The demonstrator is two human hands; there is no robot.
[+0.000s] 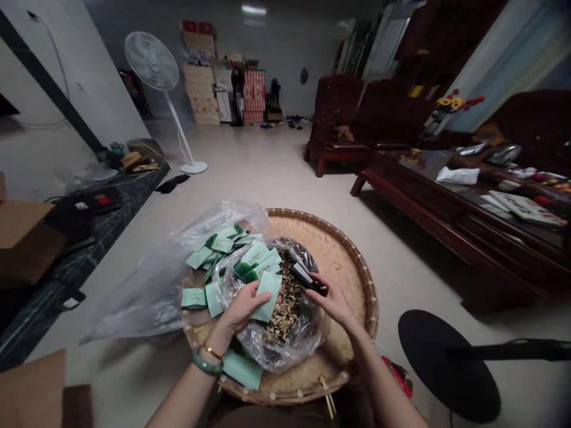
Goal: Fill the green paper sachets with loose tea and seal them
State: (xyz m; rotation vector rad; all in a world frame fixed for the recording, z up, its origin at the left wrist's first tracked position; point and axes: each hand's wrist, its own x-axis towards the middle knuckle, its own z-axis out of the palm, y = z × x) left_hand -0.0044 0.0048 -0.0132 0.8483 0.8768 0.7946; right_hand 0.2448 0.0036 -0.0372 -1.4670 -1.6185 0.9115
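Green packet (272, 287) in left hand (244, 305), black tool (304, 277) in right hand (334, 301).

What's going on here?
A person's left hand holds a pale green packet over an open clear plastic bag of loose dark and yellowish dried bits. The right hand grips a small black handheld tool, exact kind unclear, at the bag's right side. The bag sits on a round woven bamboo tray, with more green packets mostly to the left.
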